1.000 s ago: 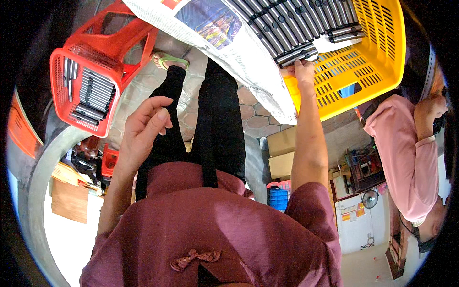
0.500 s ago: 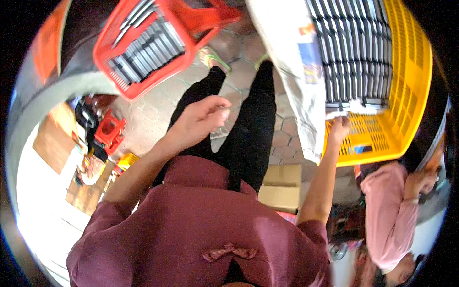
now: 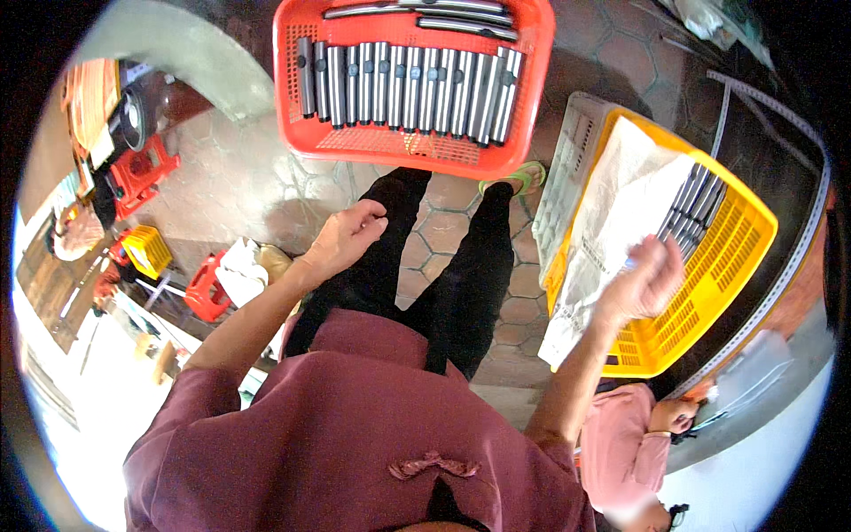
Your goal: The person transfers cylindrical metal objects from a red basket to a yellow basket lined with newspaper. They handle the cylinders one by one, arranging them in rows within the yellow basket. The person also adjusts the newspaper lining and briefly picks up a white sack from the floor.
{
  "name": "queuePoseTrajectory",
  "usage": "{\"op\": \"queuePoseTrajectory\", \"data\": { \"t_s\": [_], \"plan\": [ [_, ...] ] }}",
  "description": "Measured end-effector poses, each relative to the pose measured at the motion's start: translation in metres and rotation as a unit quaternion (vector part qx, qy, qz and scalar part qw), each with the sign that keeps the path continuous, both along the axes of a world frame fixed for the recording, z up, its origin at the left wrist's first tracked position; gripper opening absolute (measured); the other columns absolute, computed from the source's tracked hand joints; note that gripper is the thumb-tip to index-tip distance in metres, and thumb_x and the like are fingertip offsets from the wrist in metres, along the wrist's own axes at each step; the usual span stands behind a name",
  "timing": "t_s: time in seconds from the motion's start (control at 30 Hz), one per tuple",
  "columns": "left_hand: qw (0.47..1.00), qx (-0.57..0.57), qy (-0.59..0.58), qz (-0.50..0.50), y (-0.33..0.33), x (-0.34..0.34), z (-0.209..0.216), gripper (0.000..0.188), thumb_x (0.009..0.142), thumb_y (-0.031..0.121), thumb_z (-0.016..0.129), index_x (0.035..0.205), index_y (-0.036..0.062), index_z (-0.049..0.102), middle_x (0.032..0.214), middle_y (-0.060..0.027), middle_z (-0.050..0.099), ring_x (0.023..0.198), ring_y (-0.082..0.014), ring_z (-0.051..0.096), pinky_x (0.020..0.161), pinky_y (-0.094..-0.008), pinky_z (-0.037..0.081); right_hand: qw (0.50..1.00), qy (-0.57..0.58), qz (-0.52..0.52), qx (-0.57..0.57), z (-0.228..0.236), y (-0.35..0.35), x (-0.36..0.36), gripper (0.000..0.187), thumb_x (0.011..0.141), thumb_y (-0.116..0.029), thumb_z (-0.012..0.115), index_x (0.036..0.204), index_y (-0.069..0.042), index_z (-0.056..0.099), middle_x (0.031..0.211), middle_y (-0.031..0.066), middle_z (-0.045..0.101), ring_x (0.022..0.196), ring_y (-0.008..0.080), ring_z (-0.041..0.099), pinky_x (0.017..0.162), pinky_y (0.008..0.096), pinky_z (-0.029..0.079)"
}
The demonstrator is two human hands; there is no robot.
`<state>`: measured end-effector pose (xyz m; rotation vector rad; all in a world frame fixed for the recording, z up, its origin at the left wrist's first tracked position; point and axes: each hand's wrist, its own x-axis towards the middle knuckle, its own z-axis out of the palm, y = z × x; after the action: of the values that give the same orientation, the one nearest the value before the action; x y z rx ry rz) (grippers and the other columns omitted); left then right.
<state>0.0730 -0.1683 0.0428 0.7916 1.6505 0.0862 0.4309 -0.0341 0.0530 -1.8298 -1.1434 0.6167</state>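
My left hand [image 3: 350,238] hovers over my left thigh, its fingers curled together with nothing visible in them. My right hand [image 3: 649,279] is above the yellow basket [image 3: 740,266], at the right edge of a white sheet [image 3: 612,199]. Its fingers are blurred, so their grip is unclear. Dark and silvery rod-like pieces [image 3: 696,208] lie in rows in that basket, partly covered by the sheet. Ahead of me, a red basket [image 3: 408,152] holds a row of short silvery tubes [image 3: 415,89] with dark ends. Longer tubes [image 3: 470,27] lie along its far side.
A pale crate [image 3: 567,173] stands beside the yellow basket. At lower right is another person in a pink top [image 3: 625,443]. Red stools [image 3: 142,177], a small yellow basket [image 3: 147,250] and a white bag [image 3: 241,273] are at left. Hexagonal paving [image 3: 443,235] shows underfoot.
The view has swung so the red basket sits straight ahead and the yellow one lower right. My right hand has left the yellow basket's near end and is over the sheet's edge. My left hand stays curled.
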Motion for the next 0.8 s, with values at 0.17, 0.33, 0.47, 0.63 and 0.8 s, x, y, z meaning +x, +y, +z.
{"op": "queuePoseTrajectory", "data": {
  "t_s": [0.17, 0.33, 0.47, 0.63, 0.8],
  "plan": [
    [0.993, 0.016, -0.065, 0.098, -0.013, -0.023, 0.002, 0.029, 0.094, 0.021, 0.056, 0.116, 0.0017, 0.056, 0.086, -0.004, 0.063, 0.078, -0.0094, 0.058, 0.069, -0.026, 0.049, 0.87, -0.135, 0.474, -0.006, -0.051, 0.083, -0.162, 0.026, 0.088, -0.011, 0.06, 0.112, -0.006, 0.059, 0.106, 0.0158, 0.06, 0.091, 0.0364, 0.062, 0.078, 0.0436, 0.052],
    [0.979, 0.036, -0.094, 0.18, -0.011, -0.042, 0.011, 0.026, 0.093, 0.018, 0.06, 0.112, 0.0002, 0.057, 0.076, -0.0051, 0.059, 0.07, -0.0109, 0.055, 0.065, -0.0274, 0.047, 0.738, -0.369, 0.565, -0.007, -0.123, 0.153, -0.232, 0.02, 0.086, -0.008, 0.052, 0.104, -0.003, 0.058, 0.105, 0.0159, 0.059, 0.094, 0.0352, 0.064, 0.078, 0.0461, 0.055],
    [0.966, 0.045, -0.099, 0.234, -0.02, -0.055, 0.012, 0.027, 0.093, 0.018, 0.059, 0.113, -0.0005, 0.056, 0.077, -0.0036, 0.059, 0.07, -0.0102, 0.054, 0.065, -0.0267, 0.047, 0.597, -0.499, 0.623, -0.076, -0.13, 0.165, -0.259, 0.019, 0.085, -0.007, 0.051, 0.102, -0.003, 0.059, 0.1, 0.0152, 0.06, 0.09, 0.0325, 0.067, 0.077, 0.0425, 0.057],
    [0.965, 0.016, -0.116, 0.233, -0.021, -0.069, 0.008, 0.032, 0.096, 0.022, 0.053, 0.12, 0.0005, 0.054, 0.087, -0.0013, 0.059, 0.08, -0.0091, 0.055, 0.071, -0.0251, 0.047, 0.535, -0.531, 0.652, -0.083, -0.135, 0.17, -0.275, 0.019, 0.086, -0.008, 0.05, 0.101, -0.002, 0.06, 0.105, 0.0172, 0.062, 0.087, 0.0322, 0.069, 0.076, 0.0416, 0.057],
    [0.951, 0.054, -0.11, 0.283, 0.0, -0.074, 0.011, 0.035, 0.097, 0.026, 0.052, 0.119, -0.0007, 0.055, 0.087, -0.0023, 0.06, 0.08, -0.01, 0.056, 0.072, -0.0257, 0.048, 0.61, -0.449, 0.652, -0.027, -0.118, 0.17, -0.267, 0.016, 0.086, -0.011, 0.051, 0.1, -0.007, 0.056, 0.1, 0.0123, 0.062, 0.083, 0.0331, 0.067, 0.069, 0.0445, 0.057]
  ]
}}
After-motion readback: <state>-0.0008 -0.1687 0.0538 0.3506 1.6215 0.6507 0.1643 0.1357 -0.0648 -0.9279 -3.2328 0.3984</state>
